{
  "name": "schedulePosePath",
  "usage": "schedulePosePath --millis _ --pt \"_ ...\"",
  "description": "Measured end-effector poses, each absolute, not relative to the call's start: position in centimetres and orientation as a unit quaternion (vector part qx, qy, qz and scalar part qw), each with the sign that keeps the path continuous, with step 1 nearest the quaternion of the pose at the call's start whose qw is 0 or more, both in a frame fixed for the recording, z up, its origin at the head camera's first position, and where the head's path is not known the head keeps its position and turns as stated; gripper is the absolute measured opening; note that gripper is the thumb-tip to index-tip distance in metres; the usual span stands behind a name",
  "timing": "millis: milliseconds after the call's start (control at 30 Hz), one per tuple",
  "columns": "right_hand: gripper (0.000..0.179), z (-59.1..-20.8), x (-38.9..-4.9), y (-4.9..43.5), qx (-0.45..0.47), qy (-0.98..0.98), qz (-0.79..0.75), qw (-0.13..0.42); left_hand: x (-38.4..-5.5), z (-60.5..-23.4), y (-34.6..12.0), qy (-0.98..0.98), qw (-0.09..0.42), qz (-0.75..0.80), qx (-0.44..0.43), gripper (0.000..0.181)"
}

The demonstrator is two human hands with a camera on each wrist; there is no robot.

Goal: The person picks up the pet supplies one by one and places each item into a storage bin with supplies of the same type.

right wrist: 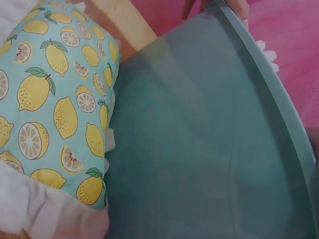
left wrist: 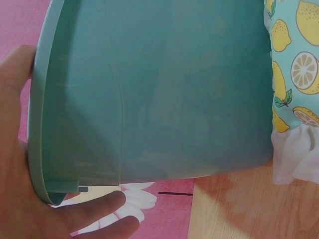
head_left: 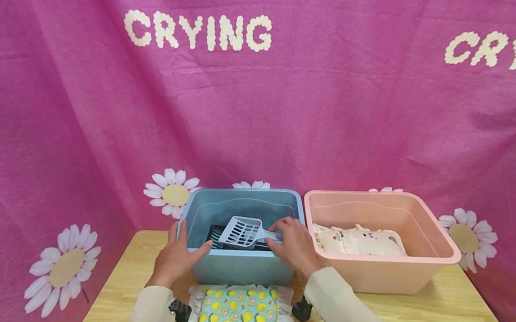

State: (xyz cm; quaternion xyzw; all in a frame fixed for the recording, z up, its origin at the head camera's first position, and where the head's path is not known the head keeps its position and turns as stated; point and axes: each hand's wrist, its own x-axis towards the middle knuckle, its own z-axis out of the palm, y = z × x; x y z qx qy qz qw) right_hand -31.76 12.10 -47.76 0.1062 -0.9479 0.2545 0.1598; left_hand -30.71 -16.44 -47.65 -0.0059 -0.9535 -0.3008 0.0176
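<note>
A blue plastic bin stands at the back of the table. My left hand rests at its front left corner, fingers spread, with the thumb across the front rim; the left wrist view shows its fingers straight beside the bin wall. My right hand pinches the handle of a pale blue-grey slotted litter scoop at the bin's front right. The scoop's head lies over the bin's opening, above a dark ribbed item inside. In the right wrist view the bin wall fills the middle, and the scoop is out of sight.
A lemon-print cushion with white frills lies in front of the blue bin, between the forearms. At the right stands a pink bin with a cream printed fabric piece in it. A magenta curtain hangs behind the wooden table.
</note>
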Motion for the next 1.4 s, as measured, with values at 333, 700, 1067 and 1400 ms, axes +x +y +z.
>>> schedulePosePath --millis 333,700,1067,1400 --pt "0.024 -47.5 -31.76 12.21 0.119 -0.946 0.258 0.153 -30.75 -47.67 -16.31 -0.954 0.022 -0.3 -0.004 0.102" --pt "0.028 -47.31 -31.51 12.22 0.135 -0.943 0.275 0.13 -30.66 -47.72 -16.42 -0.955 0.026 -0.295 -0.008 0.103" --pt "0.033 -47.53 -31.57 12.42 0.138 -0.943 0.273 0.133 -30.72 -47.81 -16.4 -0.955 0.029 -0.294 -0.01 0.103" --pt "0.033 -47.44 -31.53 12.38 0.127 -0.945 0.278 0.122 -30.68 -47.85 -16.42 -0.954 0.026 -0.298 -0.01 0.104"
